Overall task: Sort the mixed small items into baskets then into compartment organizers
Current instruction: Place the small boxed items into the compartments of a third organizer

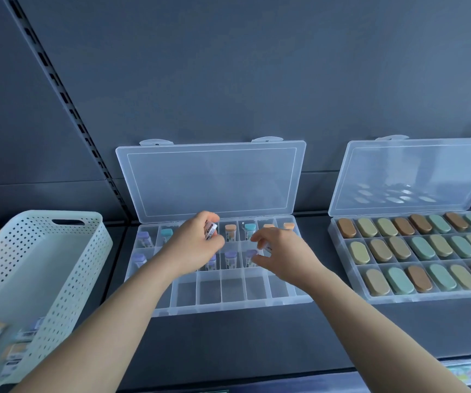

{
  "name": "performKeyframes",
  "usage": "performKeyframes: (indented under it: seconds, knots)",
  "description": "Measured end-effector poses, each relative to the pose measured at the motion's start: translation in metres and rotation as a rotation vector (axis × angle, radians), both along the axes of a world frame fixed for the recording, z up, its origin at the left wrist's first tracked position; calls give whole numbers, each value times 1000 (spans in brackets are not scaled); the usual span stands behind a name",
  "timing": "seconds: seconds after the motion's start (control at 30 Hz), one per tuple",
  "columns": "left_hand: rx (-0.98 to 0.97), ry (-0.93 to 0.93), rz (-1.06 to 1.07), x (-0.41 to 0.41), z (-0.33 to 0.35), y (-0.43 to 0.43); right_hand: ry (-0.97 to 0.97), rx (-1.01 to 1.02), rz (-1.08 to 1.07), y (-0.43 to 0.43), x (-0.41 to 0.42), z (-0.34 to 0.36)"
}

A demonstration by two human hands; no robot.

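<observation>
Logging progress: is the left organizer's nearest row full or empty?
Empty where visible: nearest row shows bare compartments; an arm hides its left end.

A dark grey-blue panelled wall (pixel 228 66) fills the back, with a horizontal seam low down. A slotted metal rail (pixel 67 100) runs slantwise down its left side. Below lies a matte dark grey surface (pixel 228 341) under soft, even light.

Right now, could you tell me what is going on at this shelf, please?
A person is loading small capped vials into the open clear organizer. The left hand holds a labelled vial near the back row; the right hand pinches a second vial over the middle row. Its visible front compartments are empty. More lie in the pale basket.
</observation>
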State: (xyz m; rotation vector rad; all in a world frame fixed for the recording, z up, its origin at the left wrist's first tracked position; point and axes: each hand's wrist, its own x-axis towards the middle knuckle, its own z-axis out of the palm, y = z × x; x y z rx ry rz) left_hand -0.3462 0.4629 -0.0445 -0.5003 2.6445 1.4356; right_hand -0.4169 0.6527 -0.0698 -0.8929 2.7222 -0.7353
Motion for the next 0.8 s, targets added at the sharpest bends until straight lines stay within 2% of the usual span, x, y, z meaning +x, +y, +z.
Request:
performKeyframes:
  seconds: [0.13,0.27,0.33,0.47,0.63,0.8]
  knots:
    - [103,113,39,-3,6,8,-170,-164,-161,18,-8,16]
    - [317,209,67,-9,12,33,-514,-486,-333,40,-15,34]
    - [403,211,72,-15,11,46,-611,-585,-344,50,-15,37]
    - [335,249,61,-28,3,61,-594,-657,-355,60,-16,30]
    - [308,195,-29,-35,-3,73,-666,-806,-376,67,-16,26]
    - [-125,224,-119,-40,-5,72,-680,-819,-410,68,-20,15]
